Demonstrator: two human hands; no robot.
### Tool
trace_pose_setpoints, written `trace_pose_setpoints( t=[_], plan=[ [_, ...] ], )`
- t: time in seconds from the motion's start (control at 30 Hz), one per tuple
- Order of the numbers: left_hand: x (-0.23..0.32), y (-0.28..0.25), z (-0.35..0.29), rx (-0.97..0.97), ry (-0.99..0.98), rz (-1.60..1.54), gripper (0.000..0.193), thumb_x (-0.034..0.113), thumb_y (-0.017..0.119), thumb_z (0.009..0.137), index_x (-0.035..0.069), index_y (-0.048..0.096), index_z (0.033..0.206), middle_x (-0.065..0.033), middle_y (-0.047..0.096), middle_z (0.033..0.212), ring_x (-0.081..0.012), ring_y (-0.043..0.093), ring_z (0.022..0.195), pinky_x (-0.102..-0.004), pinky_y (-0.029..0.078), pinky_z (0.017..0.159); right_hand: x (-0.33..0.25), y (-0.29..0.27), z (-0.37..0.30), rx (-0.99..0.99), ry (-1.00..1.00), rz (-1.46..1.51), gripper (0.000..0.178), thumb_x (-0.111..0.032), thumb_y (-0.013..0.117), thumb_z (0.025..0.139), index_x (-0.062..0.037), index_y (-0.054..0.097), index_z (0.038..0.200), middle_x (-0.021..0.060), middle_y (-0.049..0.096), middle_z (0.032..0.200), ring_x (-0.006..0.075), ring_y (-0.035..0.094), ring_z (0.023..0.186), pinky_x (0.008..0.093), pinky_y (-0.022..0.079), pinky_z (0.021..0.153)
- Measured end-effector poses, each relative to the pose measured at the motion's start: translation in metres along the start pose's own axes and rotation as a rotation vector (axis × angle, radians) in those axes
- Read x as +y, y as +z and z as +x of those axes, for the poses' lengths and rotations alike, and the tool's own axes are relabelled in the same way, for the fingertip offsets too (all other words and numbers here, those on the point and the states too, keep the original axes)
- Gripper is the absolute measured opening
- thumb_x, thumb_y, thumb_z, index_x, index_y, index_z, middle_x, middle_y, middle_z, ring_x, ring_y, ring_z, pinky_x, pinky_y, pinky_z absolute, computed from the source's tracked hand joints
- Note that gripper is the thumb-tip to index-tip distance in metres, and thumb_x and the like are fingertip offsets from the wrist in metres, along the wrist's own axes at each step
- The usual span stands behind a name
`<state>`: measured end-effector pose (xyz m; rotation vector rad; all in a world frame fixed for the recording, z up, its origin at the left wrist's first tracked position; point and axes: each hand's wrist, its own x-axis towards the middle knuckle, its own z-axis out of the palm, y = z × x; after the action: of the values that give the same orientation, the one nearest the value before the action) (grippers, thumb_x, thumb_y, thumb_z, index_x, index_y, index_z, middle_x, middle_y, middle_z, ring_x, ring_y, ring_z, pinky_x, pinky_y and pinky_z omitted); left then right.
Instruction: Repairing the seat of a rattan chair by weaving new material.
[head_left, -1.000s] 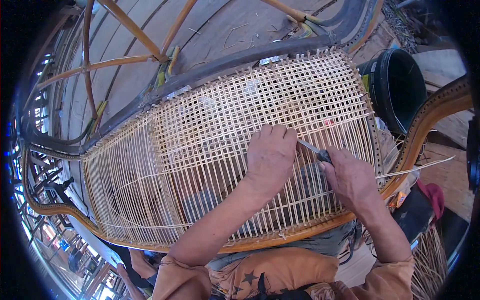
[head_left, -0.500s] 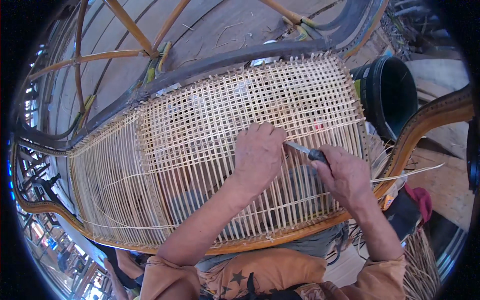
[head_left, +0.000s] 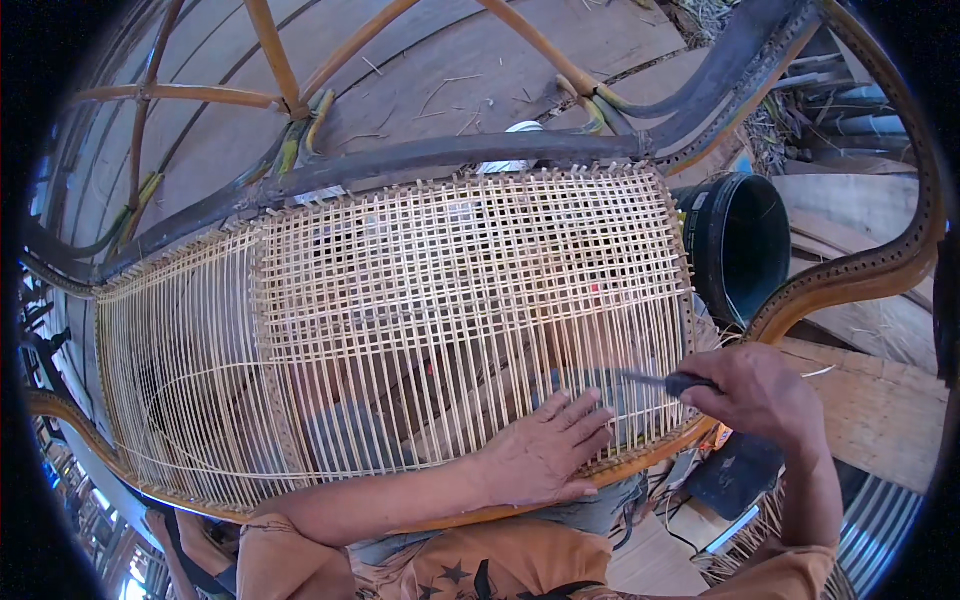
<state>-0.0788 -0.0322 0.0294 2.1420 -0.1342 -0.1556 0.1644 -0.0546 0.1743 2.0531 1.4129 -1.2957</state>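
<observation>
A rattan cane panel (head_left: 450,250) is stretched in a curved wooden frame. Its far part is woven in an open grid, while the near part has only parallel strands. My left hand (head_left: 550,450) lies over the strands close to the near rim (head_left: 450,512), palm down with fingers spread. In my right hand (head_left: 760,395), above the panel's right edge, is a dark-handled tool (head_left: 686,383) with a thin metal blade. The blade points left over the strands and is blurred; its exact kind cannot be made out. A loose cane strand (head_left: 205,373) loops across the left section.
A dark bucket (head_left: 745,245) lies tipped beyond the panel's right edge. The frame's curved, drilled arm (head_left: 850,275) rises at the right. Rattan poles (head_left: 350,45) and a dark rail (head_left: 430,155) run along the far side. A bundle of cane (head_left: 775,520) lies at lower right.
My left hand has come from the woven edge toward the near rim, its fingers spreading out. The right hand and the tool have moved right and nearer. The whole view has shifted slightly.
</observation>
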Motion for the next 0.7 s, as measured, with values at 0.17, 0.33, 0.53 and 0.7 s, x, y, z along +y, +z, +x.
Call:
trace_pose_setpoints(
  t=[0.17, 0.33, 0.53, 0.7],
  plan=[
    [-0.004, 0.002, -0.002, -0.026, 0.018, -0.038, 0.068, 0.055, 0.035, 0.095, 0.001, 0.044, 0.135, -0.0159, 0.031, 0.149, -0.0334, 0.021, 0.142, -0.0506, 0.019, 0.114, -0.012, -0.016, 0.060, -0.026, -0.051, -0.113, 0.027, -0.032, 0.059, 0.087, -0.0066, 0.066, 0.091, 0.0163, 0.065, 0.078, 0.0362, 0.063, 0.076, 0.0445, 0.050, 0.068],
    [-0.004, 0.000, -0.004, -0.032, 0.037, -0.041, 0.071, 0.055, 0.034, 0.095, -0.004, 0.043, 0.134, -0.0173, 0.034, 0.147, -0.0327, 0.022, 0.142, -0.0490, 0.018, 0.114, -0.027, -0.020, 0.055, -0.047, -0.108, -0.210, 0.024, -0.030, 0.060, 0.087, -0.0084, 0.068, 0.094, 0.0151, 0.065, 0.076, 0.0328, 0.064, 0.071, 0.0417, 0.051, 0.066],
    [-0.006, 0.005, -0.008, 0.023, 0.058, -0.081, 0.074, 0.057, 0.032, 0.095, -0.006, 0.045, 0.132, -0.0188, 0.040, 0.142, -0.0310, 0.025, 0.141, -0.0469, 0.018, 0.115, -0.037, -0.027, 0.068, 0.072, -0.111, -0.187, 0.023, -0.030, 0.062, 0.087, -0.0096, 0.069, 0.094, 0.0146, 0.065, 0.073, 0.0326, 0.064, 0.070, 0.0407, 0.050, 0.065],
    [-0.008, 0.004, -0.005, -0.023, 0.102, -0.087, 0.074, 0.057, 0.030, 0.096, -0.006, 0.046, 0.131, -0.0186, 0.039, 0.143, -0.0310, 0.025, 0.141, -0.0456, 0.017, 0.115, -0.043, -0.024, 0.071, -0.074, -0.128, -0.214, 0.022, -0.027, 0.063, 0.086, -0.0068, 0.068, 0.093, 0.0161, 0.064, 0.073, 0.0340, 0.063, 0.070, 0.0420, 0.048, 0.064]
  ],
)
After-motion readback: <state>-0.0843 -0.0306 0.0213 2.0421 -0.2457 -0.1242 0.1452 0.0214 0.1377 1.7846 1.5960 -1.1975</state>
